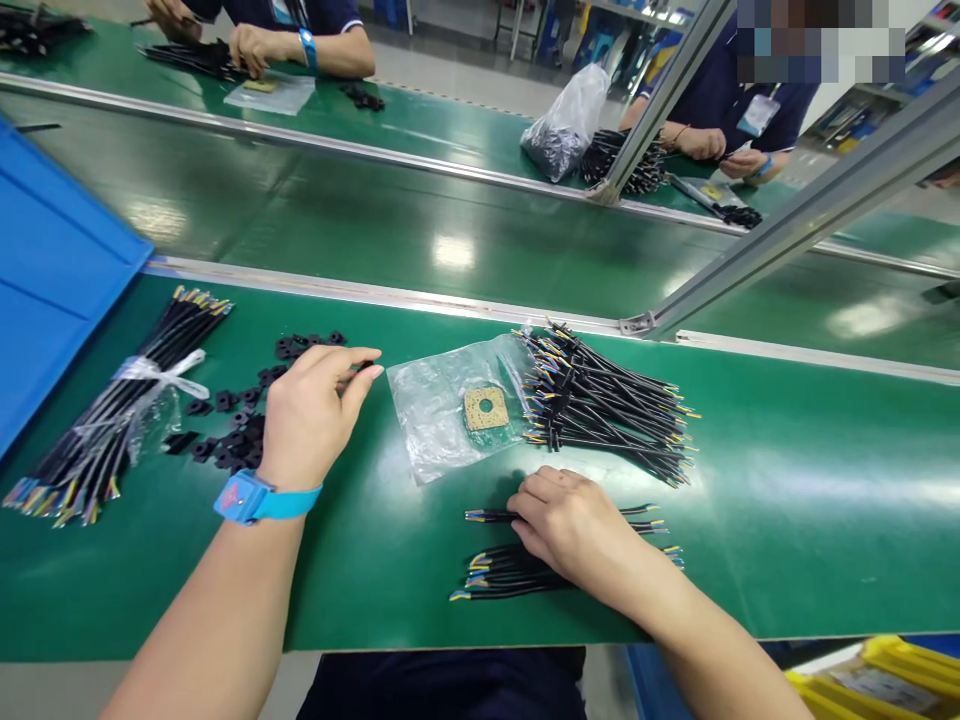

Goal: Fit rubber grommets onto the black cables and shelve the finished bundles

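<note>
My left hand (319, 400), with a blue wrist strap (255, 498), pinches a small black part (365, 366) that is mostly hidden by thumb and finger. Below and left of it lies a loose pile of small black blocks (240, 440), some with holes. My right hand (562, 515) has its fingers closed on a black cable (491, 516) with bared coloured wire ends. More short black cables (510, 572) lie in a row under and in front of that hand. Beyond it rests a heap of cables (607, 400) with black pieces near their left ends.
A clear plastic bag (427, 415) lies mid-table with a speckled yellow square sponge (487, 408) on it. A tied cable bundle (124, 400) and a blue bin (56, 270) are at left. A metal post (787, 220) slants at right. Two people work across a rail.
</note>
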Tool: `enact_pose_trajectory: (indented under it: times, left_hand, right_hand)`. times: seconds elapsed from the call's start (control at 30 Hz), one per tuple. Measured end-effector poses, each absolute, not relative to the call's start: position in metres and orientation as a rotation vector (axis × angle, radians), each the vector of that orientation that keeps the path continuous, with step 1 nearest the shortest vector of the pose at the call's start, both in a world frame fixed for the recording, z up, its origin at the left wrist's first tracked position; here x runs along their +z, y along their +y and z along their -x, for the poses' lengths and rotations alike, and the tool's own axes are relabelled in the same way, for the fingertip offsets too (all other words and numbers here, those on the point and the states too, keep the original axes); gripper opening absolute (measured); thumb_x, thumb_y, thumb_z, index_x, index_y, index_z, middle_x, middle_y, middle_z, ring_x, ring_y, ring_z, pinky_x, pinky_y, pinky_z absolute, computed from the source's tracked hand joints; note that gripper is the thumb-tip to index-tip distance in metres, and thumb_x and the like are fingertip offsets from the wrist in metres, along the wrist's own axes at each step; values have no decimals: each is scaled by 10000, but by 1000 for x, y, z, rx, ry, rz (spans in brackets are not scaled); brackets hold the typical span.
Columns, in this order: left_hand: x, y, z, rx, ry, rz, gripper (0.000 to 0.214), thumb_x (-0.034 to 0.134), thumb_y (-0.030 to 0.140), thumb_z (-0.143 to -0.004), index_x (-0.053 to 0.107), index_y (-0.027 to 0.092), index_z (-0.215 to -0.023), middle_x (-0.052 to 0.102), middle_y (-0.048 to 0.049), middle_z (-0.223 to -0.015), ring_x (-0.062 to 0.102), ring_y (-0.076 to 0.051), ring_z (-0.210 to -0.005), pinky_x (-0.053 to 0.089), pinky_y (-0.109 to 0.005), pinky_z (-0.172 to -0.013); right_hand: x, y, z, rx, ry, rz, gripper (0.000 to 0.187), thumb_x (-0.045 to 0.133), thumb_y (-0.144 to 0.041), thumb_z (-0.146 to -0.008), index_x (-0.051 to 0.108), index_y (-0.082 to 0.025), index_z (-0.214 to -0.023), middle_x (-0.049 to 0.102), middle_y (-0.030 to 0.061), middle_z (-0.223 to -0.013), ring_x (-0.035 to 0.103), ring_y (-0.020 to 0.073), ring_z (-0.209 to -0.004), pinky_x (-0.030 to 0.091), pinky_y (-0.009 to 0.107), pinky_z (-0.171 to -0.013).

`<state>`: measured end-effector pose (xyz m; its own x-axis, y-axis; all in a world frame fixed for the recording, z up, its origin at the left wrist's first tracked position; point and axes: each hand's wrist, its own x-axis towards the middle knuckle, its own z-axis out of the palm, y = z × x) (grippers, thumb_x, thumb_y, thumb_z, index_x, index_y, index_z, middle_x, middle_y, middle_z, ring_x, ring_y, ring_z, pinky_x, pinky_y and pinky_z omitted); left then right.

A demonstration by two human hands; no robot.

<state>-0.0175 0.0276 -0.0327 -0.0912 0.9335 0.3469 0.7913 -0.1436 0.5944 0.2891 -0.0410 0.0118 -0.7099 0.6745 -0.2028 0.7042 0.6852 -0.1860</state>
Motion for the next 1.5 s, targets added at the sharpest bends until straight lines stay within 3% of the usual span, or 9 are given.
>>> enact_pose_trajectory:
  times: [0.2,0.37,0.47,0.6,0.73,0.9,1.07,1.23,1.5]
  left_hand:
    - [-30,25,13,1118,1880,-1977,252,608,368,-984,768,220,-1111,751,-52,-1053,712,-183,-811,572,-305,-809]
    - [-30,23,9,1160,1852,-2003,240,625,350,-977,769,212,-1111,751,-47,-1058,722,-171,-811,577,-296,-811]
    - [-28,22,7,1183,1849,-1993,230,639,336,-967,763,215,-1118,754,-40,-1061,732,-165,-811,582,-293,-816]
    - [-25,21,3,1210,1824,-1885,189,671,328,-936,757,214,-1059,761,-29,-1045,753,-164,-824,594,-292,-838]
    - [-23,18,-4,1181,1707,-1622,192,706,355,-883,743,225,-1019,769,-23,-1038,769,-175,-832,611,-287,-811]
    - [-21,16,-12,1091,1535,-1364,291,753,429,-831,740,213,-1025,798,-43,-947,764,-205,-866,613,-308,-816]
    - [-22,16,-20,1055,1329,-1127,361,829,448,-778,737,194,-1018,808,-70,-952,771,-216,-886,622,-305,-808]
    - [-25,14,-31,992,1030,-846,396,916,435,-710,747,186,-969,794,-48,-898,783,-184,-865,608,-220,-743]
    - [-22,12,-42,952,902,-697,371,958,411,-661,777,199,-907,770,5,-782,765,-107,-760,561,-119,-654]
  right_hand:
    - [8,-29,-292,-774,2846,-1427,85,645,-141,-956,604,-208,-990,694,-1,-873,660,154,-764,518,270,-697]
    - [-19,-14,-292,-205,3015,-1758,213,475,-165,-1040,623,-193,-1191,695,73,-1029,692,179,-930,567,284,-838]
    - [-29,-13,-285,73,2871,-1681,286,464,-116,-1024,647,-209,-1222,695,66,-1011,662,185,-913,555,268,-769]
    - [-27,-17,-278,210,2717,-1561,255,527,-90,-985,681,-208,-1150,705,70,-995,614,207,-905,497,263,-613]
    - [-22,-19,-279,255,2693,-1498,288,536,-96,-982,680,-186,-1214,709,87,-1008,598,205,-918,492,254,-606]
    - [-23,-23,-280,412,2712,-1428,363,525,-75,-960,657,-68,-1299,693,101,-889,601,215,-836,489,288,-539]
    - [-20,-21,-283,311,2888,-1547,426,463,-29,-969,659,-135,-1332,733,91,-958,646,191,-837,546,260,-620]
    - [-7,-23,-285,-192,3320,-1659,454,503,-23,-993,603,-193,-1402,745,75,-1084,701,151,-948,604,254,-849]
    - [1,-28,-280,-140,3413,-1600,488,502,-31,-996,588,-205,-1444,750,71,-1016,692,149,-860,616,259,-787]
